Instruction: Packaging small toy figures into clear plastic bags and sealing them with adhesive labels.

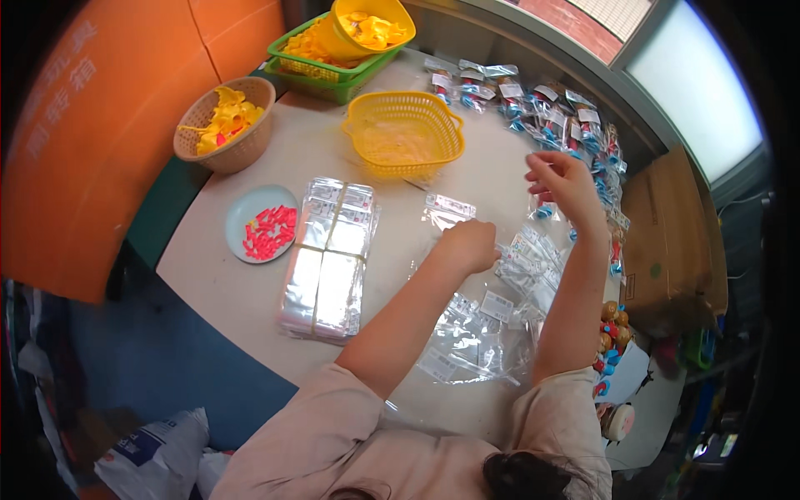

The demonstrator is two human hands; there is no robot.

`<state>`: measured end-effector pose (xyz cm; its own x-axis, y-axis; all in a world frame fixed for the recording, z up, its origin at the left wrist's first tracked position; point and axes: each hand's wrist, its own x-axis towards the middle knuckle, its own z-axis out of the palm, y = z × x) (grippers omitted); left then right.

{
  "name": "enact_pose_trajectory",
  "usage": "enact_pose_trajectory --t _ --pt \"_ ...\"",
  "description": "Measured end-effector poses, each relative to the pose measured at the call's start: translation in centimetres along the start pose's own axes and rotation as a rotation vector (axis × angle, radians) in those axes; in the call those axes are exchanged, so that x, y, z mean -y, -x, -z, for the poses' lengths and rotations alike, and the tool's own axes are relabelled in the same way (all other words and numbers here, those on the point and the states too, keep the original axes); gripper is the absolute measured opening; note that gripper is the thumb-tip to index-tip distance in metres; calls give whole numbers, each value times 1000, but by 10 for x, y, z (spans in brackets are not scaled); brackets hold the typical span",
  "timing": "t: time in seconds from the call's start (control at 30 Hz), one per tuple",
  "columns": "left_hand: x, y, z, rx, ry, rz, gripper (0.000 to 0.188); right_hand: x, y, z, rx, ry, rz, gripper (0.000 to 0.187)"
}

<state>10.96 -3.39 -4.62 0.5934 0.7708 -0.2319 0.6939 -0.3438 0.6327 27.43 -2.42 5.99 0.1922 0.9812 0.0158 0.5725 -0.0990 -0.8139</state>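
My left hand is closed over the middle of the table, fingers curled down and mostly hidden; what they hold, if anything, does not show. Just beyond it lies a clear plastic bag with a printed header. My right hand is raised to the right, its fingers loosely bent and apart with nothing seen in them. Below and between my hands spreads a loose heap of clear, labelled plastic bags. Left of my left forearm is a thick stack of flat plastic bags, tied crosswise with a band.
A pale plate bears small pink pieces. Behind stand a yellow basket, a tan basket of yellow pieces and green trays under a yellow bowl. Bagged red-and-blue items line the far right, beside a cardboard box.
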Motion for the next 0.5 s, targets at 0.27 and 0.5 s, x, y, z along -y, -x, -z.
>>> enact_pose_trajectory --t 0.27,0.5 --pt "-34 17 -19 25 -182 -66 79 -1 22 -17 150 -236 -20 34" --pt "-32 4 -56 111 -339 83 103 22 104 68 -256 -332 287 29"
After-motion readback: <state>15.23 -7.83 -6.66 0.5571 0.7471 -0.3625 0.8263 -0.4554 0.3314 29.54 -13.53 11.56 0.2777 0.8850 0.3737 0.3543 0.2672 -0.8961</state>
